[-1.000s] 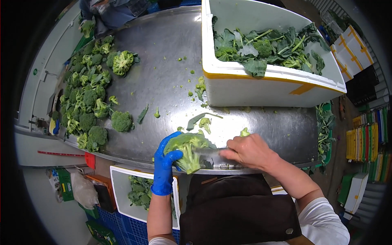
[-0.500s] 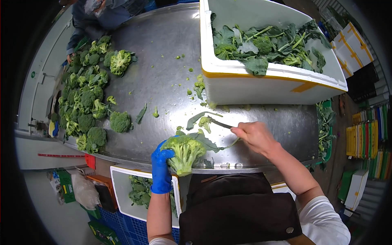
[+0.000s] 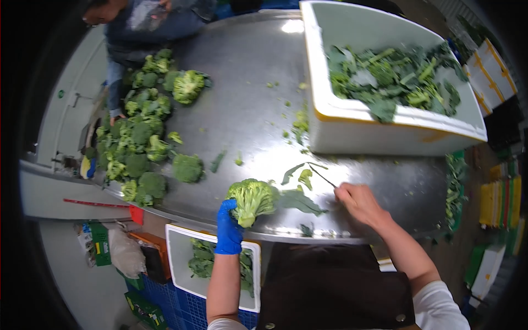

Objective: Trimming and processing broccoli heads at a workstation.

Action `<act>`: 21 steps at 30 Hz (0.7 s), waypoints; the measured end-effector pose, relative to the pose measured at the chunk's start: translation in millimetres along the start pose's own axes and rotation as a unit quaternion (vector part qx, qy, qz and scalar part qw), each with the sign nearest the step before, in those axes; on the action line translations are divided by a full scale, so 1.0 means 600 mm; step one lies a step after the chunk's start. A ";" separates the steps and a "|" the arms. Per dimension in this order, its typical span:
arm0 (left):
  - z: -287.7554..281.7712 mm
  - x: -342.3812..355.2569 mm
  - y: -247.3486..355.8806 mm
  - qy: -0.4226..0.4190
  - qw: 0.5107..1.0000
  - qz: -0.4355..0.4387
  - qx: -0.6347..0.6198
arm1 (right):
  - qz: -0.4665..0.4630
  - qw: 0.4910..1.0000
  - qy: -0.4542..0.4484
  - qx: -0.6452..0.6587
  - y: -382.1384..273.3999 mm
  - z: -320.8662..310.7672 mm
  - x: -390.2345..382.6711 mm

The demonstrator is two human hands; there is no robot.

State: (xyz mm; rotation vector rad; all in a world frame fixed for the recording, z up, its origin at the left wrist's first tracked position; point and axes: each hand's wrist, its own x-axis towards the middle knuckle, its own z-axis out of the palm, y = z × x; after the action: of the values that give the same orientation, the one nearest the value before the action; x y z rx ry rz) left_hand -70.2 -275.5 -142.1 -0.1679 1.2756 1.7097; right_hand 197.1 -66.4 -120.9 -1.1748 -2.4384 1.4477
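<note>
My left hand (image 3: 229, 231), in a blue glove, grips a broccoli head (image 3: 252, 201) with its cut stem toward me, over the table's front edge. My bare right hand (image 3: 360, 204) is closed round a slim dark knife (image 3: 324, 178) pointing up and left. A large loose leaf (image 3: 301, 202) lies right of the held head. Near the knife tip are a small floret (image 3: 306, 177) and a narrow leaf (image 3: 291, 172) on the steel table (image 3: 236, 121).
A pile of broccoli (image 3: 140, 135) covers the table's left side; a co-worker (image 3: 143, 25) reaches into it. A white foam box (image 3: 396, 135) of leaves stands back right. Another foam box (image 3: 184, 264) sits below the front edge, a green crate (image 3: 455, 209) at the right end.
The whole view has shifted. My right hand has moved up and right from the held head, where a leaf now lies apart. The co-worker has reached farther into the pile.
</note>
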 end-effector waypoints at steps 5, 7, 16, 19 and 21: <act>-0.118 0.112 0.105 -0.017 0.984 0.108 -0.141 | 0.002 0.999 0.025 0.048 0.011 0.037 -0.014; -0.185 0.149 0.183 -0.106 0.965 0.173 -0.169 | 0.040 0.998 0.029 0.040 0.013 0.039 -0.017; -0.276 0.269 0.529 -0.132 0.906 0.321 -0.243 | 0.053 0.993 0.069 0.083 0.016 0.057 -0.025; -0.153 0.312 0.446 -0.018 0.927 0.282 -0.246 | -0.010 0.997 0.072 0.030 0.050 0.055 -0.035; -0.085 0.260 0.389 -0.028 0.951 0.307 0.006 | -0.030 0.995 0.087 -0.040 0.060 0.042 -0.051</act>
State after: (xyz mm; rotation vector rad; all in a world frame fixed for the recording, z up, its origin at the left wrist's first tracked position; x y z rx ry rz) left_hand -347.0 -220.6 -102.3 0.3194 1.3820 2.2062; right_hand 228.5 -94.6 -153.4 -1.1787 -2.4089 1.1880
